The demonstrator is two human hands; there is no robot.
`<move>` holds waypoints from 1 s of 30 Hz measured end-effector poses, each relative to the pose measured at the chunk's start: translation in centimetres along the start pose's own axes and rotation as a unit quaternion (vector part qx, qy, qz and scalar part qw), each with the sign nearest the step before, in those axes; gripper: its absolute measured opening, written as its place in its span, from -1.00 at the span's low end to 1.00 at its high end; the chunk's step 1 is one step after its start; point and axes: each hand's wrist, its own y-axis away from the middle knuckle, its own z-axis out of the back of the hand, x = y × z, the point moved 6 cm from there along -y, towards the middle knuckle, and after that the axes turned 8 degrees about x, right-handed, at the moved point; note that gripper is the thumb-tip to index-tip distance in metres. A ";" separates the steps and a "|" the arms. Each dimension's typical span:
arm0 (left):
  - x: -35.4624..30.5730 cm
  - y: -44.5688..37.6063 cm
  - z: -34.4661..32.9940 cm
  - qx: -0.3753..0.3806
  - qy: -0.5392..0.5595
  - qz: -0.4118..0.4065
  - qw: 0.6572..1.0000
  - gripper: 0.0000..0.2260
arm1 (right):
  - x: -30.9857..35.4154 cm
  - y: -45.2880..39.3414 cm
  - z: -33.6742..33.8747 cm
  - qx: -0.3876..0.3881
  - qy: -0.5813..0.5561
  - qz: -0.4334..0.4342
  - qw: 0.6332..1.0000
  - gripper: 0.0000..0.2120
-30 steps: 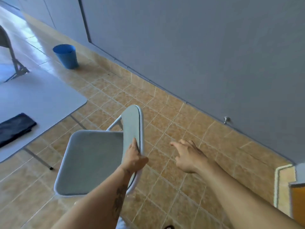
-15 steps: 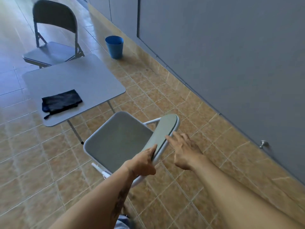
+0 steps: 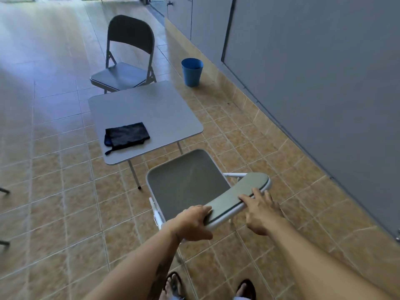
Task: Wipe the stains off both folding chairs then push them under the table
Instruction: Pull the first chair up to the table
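A light grey folding chair (image 3: 186, 182) stands just in front of me, its seat facing the small grey table (image 3: 149, 109). My left hand (image 3: 192, 221) grips the left end of its backrest top. My right hand (image 3: 260, 212) lies on the backrest's rear edge, fingers spread over the rim. A dark cloth (image 3: 126, 135) lies on the table's near left part. A second, darker folding chair (image 3: 125, 61) stands beyond the table's far side, its seat towards the table.
A blue bucket (image 3: 192, 71) sits on the tiled floor by the grey wall (image 3: 313, 72) on the right. Dark furniture legs (image 3: 4, 190) poke in at the left edge. My sandalled feet (image 3: 173, 284) show at the bottom.
My view has swung left and up, bringing the table and far chair fully into sight. The near chair has turned its seat toward the table. My right hand has come onto the backrest.
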 end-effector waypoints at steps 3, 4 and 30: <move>1.4 0.6 0.5 -0.016 0.020 0.034 0.999 -0.48 | -1.0 -2.1 0.3 -0.002 -0.020 -0.003 1.000 -0.50; 1.9 0.8 0.5 -0.016 0.030 0.045 0.998 -0.47 | -1.3 -2.8 0.3 0.005 -0.019 0.006 1.000 -0.47; 10.2 0.1 5.1 -0.152 0.153 0.230 0.949 -0.43 | 3.7 -17.0 5.4 0.019 0.032 0.182 0.983 -0.40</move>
